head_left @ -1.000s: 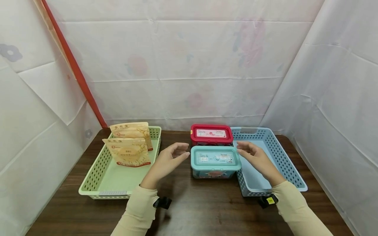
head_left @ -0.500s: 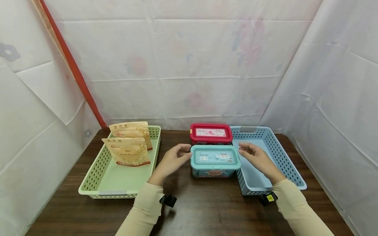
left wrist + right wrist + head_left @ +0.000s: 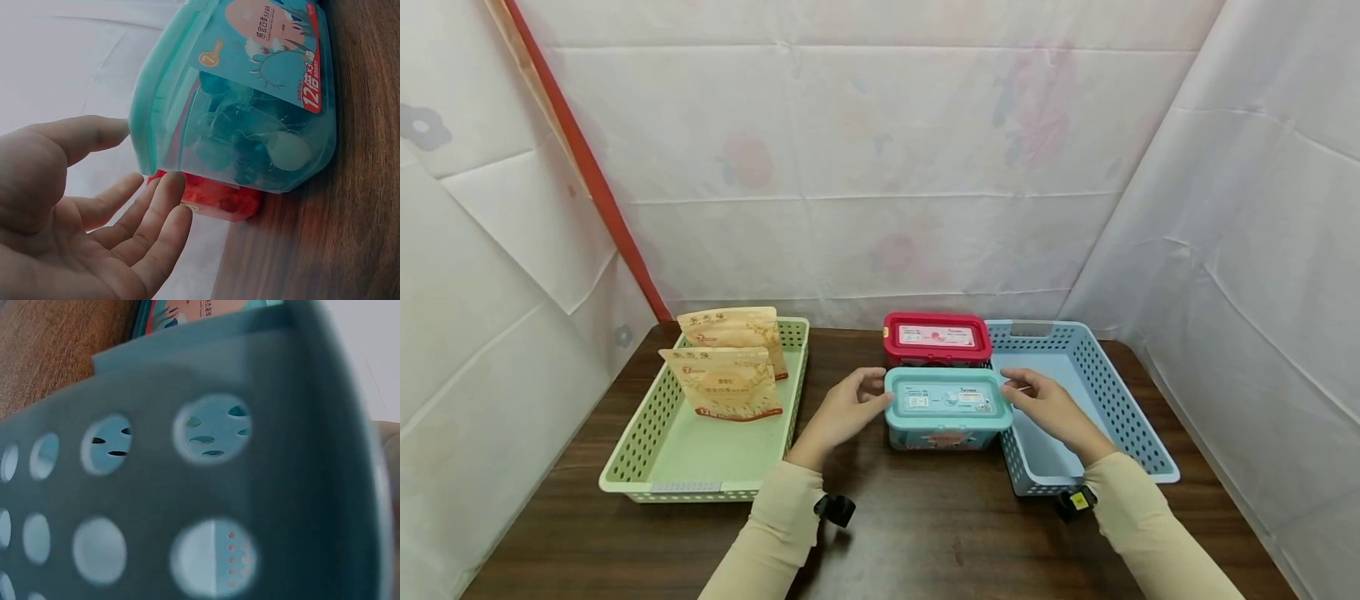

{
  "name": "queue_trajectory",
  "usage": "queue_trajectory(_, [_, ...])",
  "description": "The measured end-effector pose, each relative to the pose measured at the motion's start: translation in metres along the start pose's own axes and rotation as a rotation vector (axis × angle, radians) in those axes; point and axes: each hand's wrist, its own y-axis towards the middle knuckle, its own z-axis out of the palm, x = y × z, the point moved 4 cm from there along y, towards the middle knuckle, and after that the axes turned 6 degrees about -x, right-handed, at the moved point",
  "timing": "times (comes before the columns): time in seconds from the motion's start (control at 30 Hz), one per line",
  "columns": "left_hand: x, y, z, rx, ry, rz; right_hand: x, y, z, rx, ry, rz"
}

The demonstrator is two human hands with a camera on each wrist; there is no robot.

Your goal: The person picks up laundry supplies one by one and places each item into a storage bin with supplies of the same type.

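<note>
A clear tub of laundry pods with a teal lid point(image 3: 949, 400) stands on the table. My left hand point(image 3: 844, 412) is at its left end; in the left wrist view the thumb point(image 3: 94, 134) reaches the lid's edge, and the other fingers are spread loosely beside the tub wall. My right hand point(image 3: 1051, 408) hovers over the blue basket, fingertips at the lid's right end; whether they touch is hard to tell. The right wrist view is mostly filled by the blue basket's wall point(image 3: 150, 481), which hides that hand. Behind stands a red-lidded tub point(image 3: 937, 337).
On the left, a green basket point(image 3: 730, 458) holds two beige pouches point(image 3: 730, 383). The blue basket point(image 3: 1123, 400) sits close against the tubs on the right. White cloth walls point(image 3: 865, 167) enclose the dark wooden table point(image 3: 925, 542) at the back and sides.
My left hand has moved right, up to the teal lid's end. My right hand has shifted only slightly, towards the lid. Both tubs and baskets stay put.
</note>
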Motion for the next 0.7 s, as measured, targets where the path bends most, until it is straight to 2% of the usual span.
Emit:
queue_trajectory(0.37, [0.0009,0.0002,0.0038,0.011,-0.032,0.008,0.0038,0.0028,-0.0007,0.018,-0.049,-0.017])
queue_trajectory(0.7, [0.0027,0.0004,0.0041,-0.001,-0.029,-0.016,0.0029,0.0054,-0.0008,0.024,-0.007,0.001])
